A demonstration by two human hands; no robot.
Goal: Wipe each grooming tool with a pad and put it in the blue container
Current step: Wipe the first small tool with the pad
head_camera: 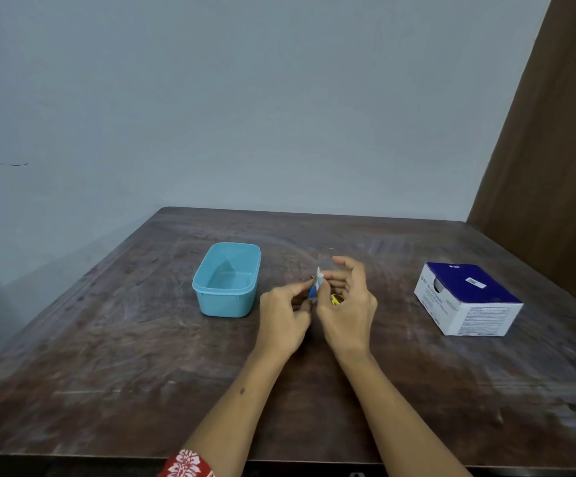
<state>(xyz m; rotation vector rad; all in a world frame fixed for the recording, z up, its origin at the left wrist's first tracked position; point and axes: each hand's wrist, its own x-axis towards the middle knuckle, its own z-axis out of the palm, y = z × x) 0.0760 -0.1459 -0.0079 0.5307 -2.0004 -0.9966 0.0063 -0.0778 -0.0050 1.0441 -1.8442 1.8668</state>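
Dim, even indoor light with a cool blue-grey cast over the plain painted wall. No hard shadows; only a soft dark patch under the left hand and right hand, and faint shade beside the light blue rectangular plastic container. Dull sheen and pale scuff streaks across the dark brown scratched wooden worktop. Wide-angle stretch at the edges, worktop sides splaying outward. Slightly soft overall; motion blur on the fingers and the small items pinched between them. Print on the blue-and-white cardboard box too smeared to read.
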